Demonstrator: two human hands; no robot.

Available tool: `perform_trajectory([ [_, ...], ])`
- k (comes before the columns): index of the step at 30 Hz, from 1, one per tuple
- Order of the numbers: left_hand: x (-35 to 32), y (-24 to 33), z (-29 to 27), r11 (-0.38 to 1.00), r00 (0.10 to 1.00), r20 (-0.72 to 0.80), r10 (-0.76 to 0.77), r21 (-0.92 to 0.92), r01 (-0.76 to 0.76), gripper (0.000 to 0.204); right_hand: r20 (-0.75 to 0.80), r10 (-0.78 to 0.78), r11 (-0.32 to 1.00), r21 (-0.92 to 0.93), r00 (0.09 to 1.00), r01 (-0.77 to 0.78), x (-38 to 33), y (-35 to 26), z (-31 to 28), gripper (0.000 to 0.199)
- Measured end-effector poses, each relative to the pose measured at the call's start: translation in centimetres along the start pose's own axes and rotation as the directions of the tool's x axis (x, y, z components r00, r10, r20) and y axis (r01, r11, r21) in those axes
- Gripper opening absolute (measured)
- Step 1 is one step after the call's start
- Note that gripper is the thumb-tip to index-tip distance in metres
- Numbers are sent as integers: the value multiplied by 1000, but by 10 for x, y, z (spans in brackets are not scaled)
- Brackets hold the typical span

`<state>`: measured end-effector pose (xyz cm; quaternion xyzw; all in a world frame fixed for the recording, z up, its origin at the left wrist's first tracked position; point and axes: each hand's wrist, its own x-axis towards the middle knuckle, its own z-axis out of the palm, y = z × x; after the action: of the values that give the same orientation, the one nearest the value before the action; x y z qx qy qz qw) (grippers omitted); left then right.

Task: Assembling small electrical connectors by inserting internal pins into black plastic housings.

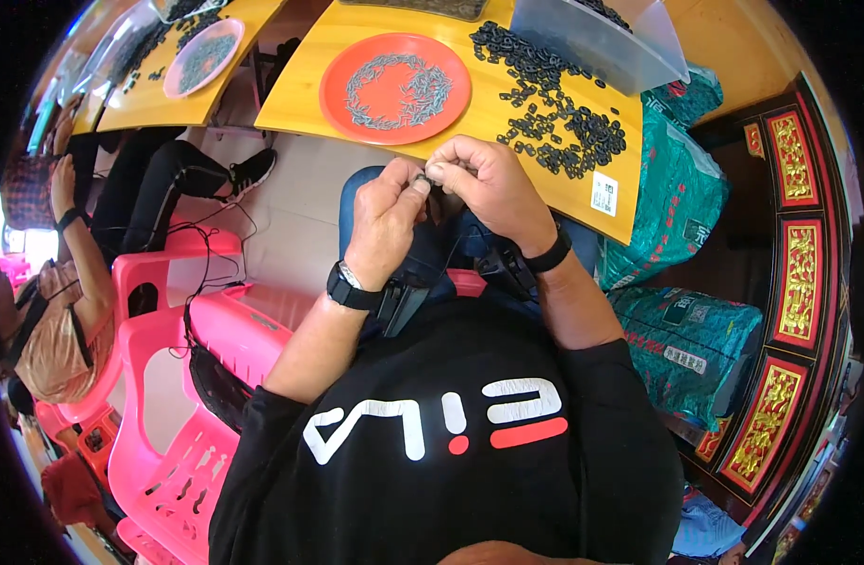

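Just off the near edge of the yellow table [291,104], my two hands meet fingertip to fingertip. My left hand [383,218] pinches a small dark piece [423,178] between thumb and fingers. Thumb and forefinger of my right hand [496,188] are pressed together right beside that piece; whatever they grip is too small to make out. A red round plate [332,99] lies beyond my left hand, with many small grey pin-like parts [430,99] strewn in a ring on it. Loose black oval link-like pieces [583,132] are spread over the table beyond my right hand.
A clear plastic bin [602,47] with black pieces stands at the back right. Green woven sacks [677,198] line the right side. On the left are pink plastic chairs [229,334], hanging cables, a seated person [65,311] and another table with a pink plate [175,80].
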<state>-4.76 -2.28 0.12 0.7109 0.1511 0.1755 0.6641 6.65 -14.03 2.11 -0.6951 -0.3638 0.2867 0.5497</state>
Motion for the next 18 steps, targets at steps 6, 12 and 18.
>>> perform_trajectory([
  [6,-6,-2,5,1000,1000,-8,-11,0,11,12,-38,-153,988,-24,987,152,-2,2,4,9],
  [12,-12,-3,9,994,993,-114,11,-105,-23,12,-89,-153,987,28,984,156,-7,-2,12,9],
  [18,-3,-2,5,997,1000,-4,14,77,-14,12,-105,-114,988,90,988,124,-7,15,9,7],
])
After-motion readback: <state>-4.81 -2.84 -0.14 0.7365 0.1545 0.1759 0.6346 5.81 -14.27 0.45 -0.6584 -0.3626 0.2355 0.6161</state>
